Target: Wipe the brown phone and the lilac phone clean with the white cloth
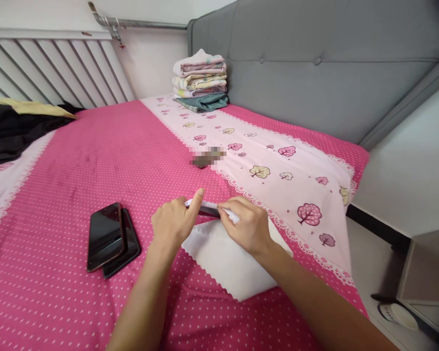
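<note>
Over the pink bed cover, both my hands hold one slim, flat object (209,209) with a pale lilac edge and a dark face, seen nearly edge-on. My left hand (175,219) is wrapped round its left end, thumb pointing up. At the right end, my right hand (247,222) pinches it between thumb and fingers. A white piece (233,215) shows beyond the right fingertips; whether it belongs to the same object I cannot tell. Beneath my right hand and forearm lies a white cloth (230,263) with a zigzag-cut edge.
Left of my hands, a black phone (105,234) rests partly on another dark flat device (126,251). A blurred-out item (207,157) lies ahead. Folded fabrics (200,80) are stacked by the grey headboard (296,68). Dark clothing (18,129) lies far left, near the radiator (58,68).
</note>
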